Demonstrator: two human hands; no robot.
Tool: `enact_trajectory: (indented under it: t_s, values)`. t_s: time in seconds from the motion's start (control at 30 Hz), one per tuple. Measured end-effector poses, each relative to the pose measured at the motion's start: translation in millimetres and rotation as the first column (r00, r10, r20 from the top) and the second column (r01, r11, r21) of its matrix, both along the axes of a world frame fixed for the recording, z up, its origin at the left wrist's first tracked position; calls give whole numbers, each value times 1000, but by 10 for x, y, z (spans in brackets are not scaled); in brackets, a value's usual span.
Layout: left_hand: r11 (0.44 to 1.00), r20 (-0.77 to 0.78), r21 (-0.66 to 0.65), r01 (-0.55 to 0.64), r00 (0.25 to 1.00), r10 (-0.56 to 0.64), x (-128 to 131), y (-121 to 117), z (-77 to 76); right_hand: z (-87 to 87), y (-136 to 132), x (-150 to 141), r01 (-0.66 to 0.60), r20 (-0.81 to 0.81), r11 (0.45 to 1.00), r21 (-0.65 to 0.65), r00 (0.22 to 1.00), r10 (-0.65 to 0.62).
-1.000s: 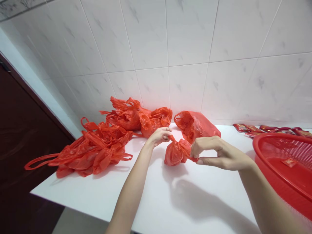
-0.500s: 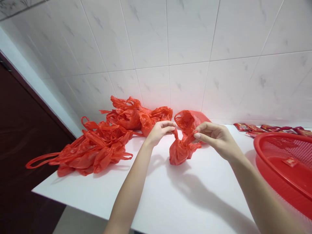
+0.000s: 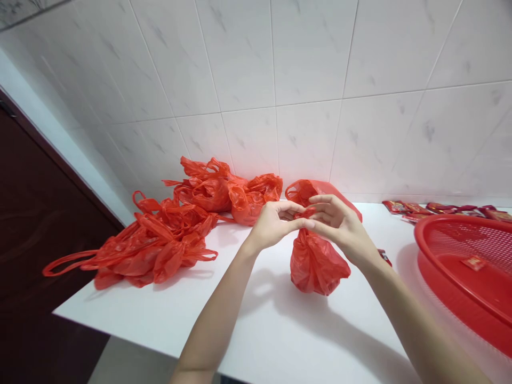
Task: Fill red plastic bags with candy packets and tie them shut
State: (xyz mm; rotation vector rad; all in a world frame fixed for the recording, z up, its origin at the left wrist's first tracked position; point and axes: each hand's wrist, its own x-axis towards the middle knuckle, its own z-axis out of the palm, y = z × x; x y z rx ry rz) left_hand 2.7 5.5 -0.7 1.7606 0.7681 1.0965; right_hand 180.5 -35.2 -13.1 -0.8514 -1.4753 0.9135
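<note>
Two bare arms reach forward over a white table (image 3: pixel 304 330), and the left hand (image 3: pixel 272 225) and right hand (image 3: pixel 340 226) meet near its middle. Both forearms angle inward from the bottom of the view, with the wrists raised and the fingers pointing toward each other. Each hand is narrowly closed, its fingers curled and pinching the gathered red neck of one bulging red plastic bag (image 3: pixel 316 265). The body of this bag sits directly below the hands, and I cannot tell whether its underside touches the table.

Just behind it lies one more red bag (image 3: pixel 320 192), open-mouthed and close to the tiled wall (image 3: pixel 244 64). Farther left are three red bag bunches: a large sprawling one (image 3: pixel 156 249) with a loop handle stretched out toward the table edge, and two smaller ones (image 3: pixel 206 188) and (image 3: pixel 255 200) against the wall. To the right stands one round red plastic basket (image 3: pixel 460 277) with a mesh side and a single small red packet (image 3: pixel 474 262) inside. A row of several red packets (image 3: pixel 444 210) lies along the back of the table, too overlapped to count exactly, and one more small packet (image 3: pixel 384 257) lies just beside the right wrist. One dark brown door (image 3: pixel 38 213) fills the lower left.
</note>
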Motion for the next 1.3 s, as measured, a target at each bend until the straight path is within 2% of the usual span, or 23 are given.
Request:
enact_trajectory:
  t_s: [0.1, 0.23, 0.33, 0.47, 0.6, 0.7, 0.87, 0.93, 0.97, 1.03, 1.1, 1.2, 1.3]
  values:
    - [1000, 59, -6, -30, 998, 31, -2, 5, -3, -43, 21, -27, -38, 166, 999, 37, 986, 31]
    - [996, 173, 4, -85, 981, 83, 3, 7, -6, -153, 83, -85, -180, 298, 984, 4, 939, 171]
    - [991, 227, 8, -135, 965, 130, 8, 21, -8, -229, 117, -139, -159, 346, 987, -33, 925, 160]
    - [979, 309, 60, -197, 936, 170, -7, 29, 15, -275, 137, -175, -119, 327, 992, -50, 936, 129]
    - [959, 363, 107, -264, 908, 210, -44, 6, 50, -281, 140, -180, -216, 260, 972, -88, 937, 232]
    - [953, 365, 136, -269, 908, 205, -50, -12, 63, -287, 125, -195, -280, 219, 956, -85, 931, 292]
    - [934, 364, 184, -307, 904, 225, -67, -62, 104, -258, 70, -189, -288, 284, 955, -62, 913, 294]
    - [890, 401, 237, -390, 873, 276, -138, -105, 158, -216, 50, -149, -315, 338, 949, -26, 890, 305]
    - [850, 433, 271, -452, 846, 312, -199, -127, 199, -191, 43, -121, -328, 358, 945, -3, 882, 307]
    - [731, 513, 337, -593, 767, 386, -377, -155, 313, -143, 38, -51, -322, 369, 946, 42, 885, 285]
    - [585, 596, 392, -710, 681, 426, -626, -142, 470, -101, 40, 27, -264, 367, 963, 60, 903, 224]
    - [429, 668, 458, -779, 620, 413, -1088, -37, 746, -40, 40, 129, -159, 380, 985, 64, 917, 123]
    - [360, 633, 435, -826, 564, 530, -1553, 109, 948, 24, 20, 188, -108, 391, 993, 36, 916, 86]
